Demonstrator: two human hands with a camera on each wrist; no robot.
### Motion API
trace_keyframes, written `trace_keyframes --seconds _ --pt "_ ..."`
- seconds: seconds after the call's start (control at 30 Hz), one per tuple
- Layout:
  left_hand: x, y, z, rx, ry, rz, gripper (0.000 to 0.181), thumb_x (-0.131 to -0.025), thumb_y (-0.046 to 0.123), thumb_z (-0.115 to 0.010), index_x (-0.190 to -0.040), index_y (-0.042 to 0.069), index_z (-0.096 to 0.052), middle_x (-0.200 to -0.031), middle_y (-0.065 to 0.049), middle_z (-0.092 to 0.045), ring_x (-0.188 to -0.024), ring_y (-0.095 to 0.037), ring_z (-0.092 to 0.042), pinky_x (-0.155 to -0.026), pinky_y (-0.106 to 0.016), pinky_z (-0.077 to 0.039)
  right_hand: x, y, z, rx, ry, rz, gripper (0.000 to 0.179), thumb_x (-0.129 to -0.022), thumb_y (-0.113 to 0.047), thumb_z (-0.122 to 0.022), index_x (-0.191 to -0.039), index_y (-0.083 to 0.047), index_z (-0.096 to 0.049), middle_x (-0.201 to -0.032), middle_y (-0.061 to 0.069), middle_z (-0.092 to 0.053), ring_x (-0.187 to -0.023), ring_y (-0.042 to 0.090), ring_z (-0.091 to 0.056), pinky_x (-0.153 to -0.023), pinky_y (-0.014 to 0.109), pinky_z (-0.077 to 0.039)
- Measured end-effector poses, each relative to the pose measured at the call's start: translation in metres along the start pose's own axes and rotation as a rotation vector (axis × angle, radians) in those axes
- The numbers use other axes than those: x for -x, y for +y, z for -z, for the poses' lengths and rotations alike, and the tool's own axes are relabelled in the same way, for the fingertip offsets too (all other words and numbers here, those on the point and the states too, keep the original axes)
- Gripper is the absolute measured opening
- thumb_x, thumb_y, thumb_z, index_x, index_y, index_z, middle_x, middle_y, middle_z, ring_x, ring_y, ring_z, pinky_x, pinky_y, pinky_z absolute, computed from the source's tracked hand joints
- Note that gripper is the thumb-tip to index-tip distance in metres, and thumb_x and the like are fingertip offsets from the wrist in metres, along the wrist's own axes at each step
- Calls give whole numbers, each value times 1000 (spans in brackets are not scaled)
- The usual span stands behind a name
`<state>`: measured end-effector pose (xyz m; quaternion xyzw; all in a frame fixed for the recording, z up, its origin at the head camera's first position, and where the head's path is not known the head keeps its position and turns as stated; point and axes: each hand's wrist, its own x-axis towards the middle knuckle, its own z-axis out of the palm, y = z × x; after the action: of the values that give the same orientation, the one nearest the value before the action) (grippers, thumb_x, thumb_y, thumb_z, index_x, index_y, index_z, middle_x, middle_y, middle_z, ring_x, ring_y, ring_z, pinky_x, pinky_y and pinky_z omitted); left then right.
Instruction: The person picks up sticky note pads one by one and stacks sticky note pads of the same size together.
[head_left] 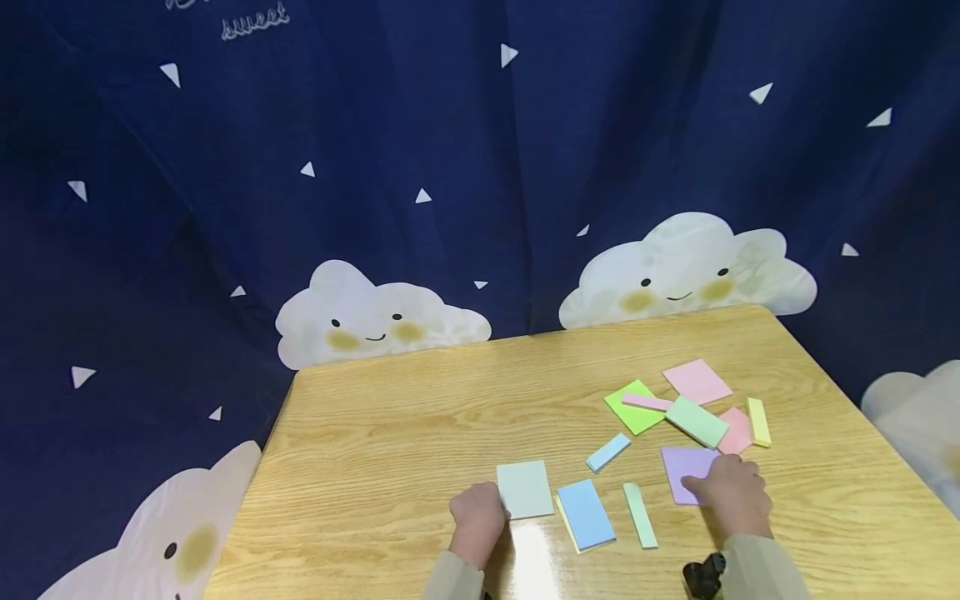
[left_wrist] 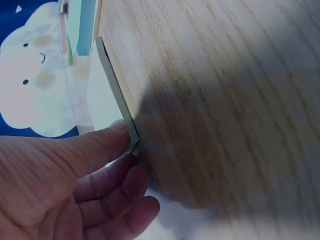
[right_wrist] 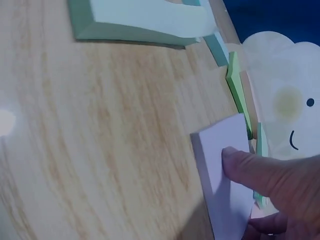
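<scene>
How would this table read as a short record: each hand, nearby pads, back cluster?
Left hand: pinches pale square pad near a corner
Right hand: grips purple pad at its right side
Between hands: blue pad over yellow pad; pale green strip; light blue strip
Back cluster: lime pad under pink strip; green pad; two pink pads; yellow strip
Surface: wooden table
Backdrop: dark blue curtain with clouds

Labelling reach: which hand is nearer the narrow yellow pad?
Right hand, just below the narrow yellow pad in the head view; left hand sits well to its left.
</scene>
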<state>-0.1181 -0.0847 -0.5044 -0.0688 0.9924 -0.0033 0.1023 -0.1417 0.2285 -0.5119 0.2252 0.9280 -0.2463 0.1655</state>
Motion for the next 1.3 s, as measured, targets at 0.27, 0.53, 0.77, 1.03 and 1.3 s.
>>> trace_keyframes --seconds 0.27,0.53,0.77,1.03,1.3 --pt "1 -1 0 -15 28 -9 31 -67 32 -75 -58 8 -58 -53 -2 -53 -50 -12 -50 -49 -30 -43 -1 6 0 12 19 33 80 -69 -34 -72 -103 26 -31 -90 39 -32 -91 54 -37 -73 53 -38" --pt "2 -1 2 -12 6 -5 32 -69 34 -74 -59 8 -58 -54 -2 -53 -51 -12 -50 -51 -30 -42 2 4 1 -53 24 7 80 -68 -29 -74 -105 25 -29 -93 41 -34 -93 55 -38 -77 55 -36" --pt "3 -1 2 -20 2 1 32 -70 34 -74 -58 8 -58 -53 -1 -52 -51 -10 -49 -50 -29 -43 -1 10 3 21 19 51 79 -65 -35 -75 -101 25 -39 -89 36 -40 -91 51 -39 -79 53 -34" --pt "3 -1 2 -19 4 0 33 -68 36 -75 -60 8 -60 -54 -1 -53 -51 -11 -51 -51 -29 -43 -4 17 0 -56 -3 54 85 -63 -34 -78 -102 26 -32 -90 39 -38 -90 54 -40 -78 54 -36" --pt "3 -1 3 -25 8 3 33 -69 35 -74 -59 8 -59 -53 -2 -52 -50 -12 -50 -51 -29 -43 -3 19 6 -39 -48 99 78 -67 -35 -73 -103 25 -39 -92 38 -45 -92 52 -42 -80 54 -35"
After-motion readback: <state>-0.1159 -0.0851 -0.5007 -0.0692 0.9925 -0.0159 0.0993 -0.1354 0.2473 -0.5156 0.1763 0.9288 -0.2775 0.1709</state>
